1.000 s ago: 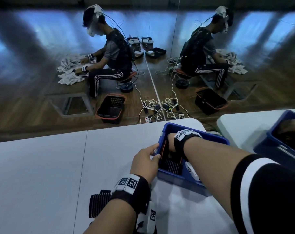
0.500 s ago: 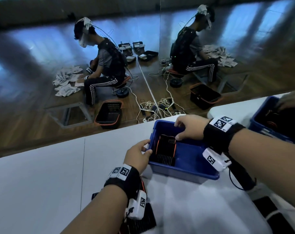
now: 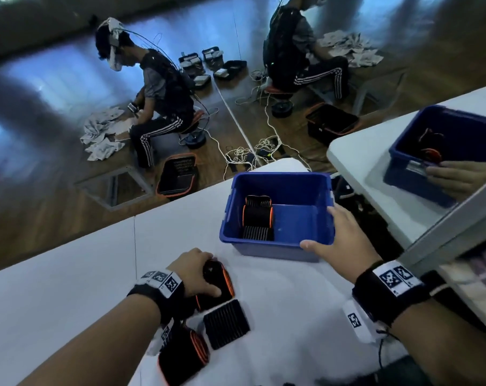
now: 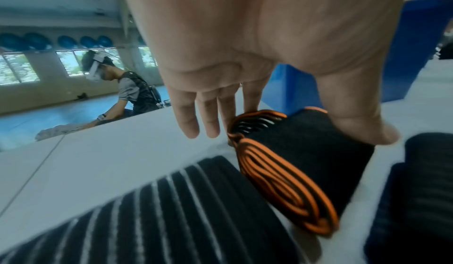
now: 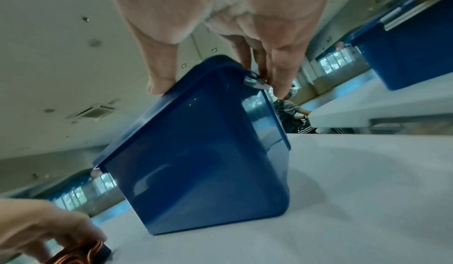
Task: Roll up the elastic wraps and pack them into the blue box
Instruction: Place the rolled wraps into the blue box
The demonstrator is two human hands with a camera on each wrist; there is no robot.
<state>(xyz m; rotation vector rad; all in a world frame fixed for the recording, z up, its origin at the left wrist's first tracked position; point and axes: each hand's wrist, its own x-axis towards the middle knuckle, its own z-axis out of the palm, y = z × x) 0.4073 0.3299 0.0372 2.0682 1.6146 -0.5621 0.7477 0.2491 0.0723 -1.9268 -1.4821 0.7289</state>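
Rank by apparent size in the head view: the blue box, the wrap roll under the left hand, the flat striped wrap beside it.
1. blue box, clearly largest.
2-3. wrap roll and flat striped wrap look alike; the left hand hides part of the roll, so unranked.

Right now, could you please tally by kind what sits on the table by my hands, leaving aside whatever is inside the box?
Orange-edged wraps: 2, one gripped by the left hand, one nearer the body
Black ribbed wrap: 1
Blue box: 1
Total: 4
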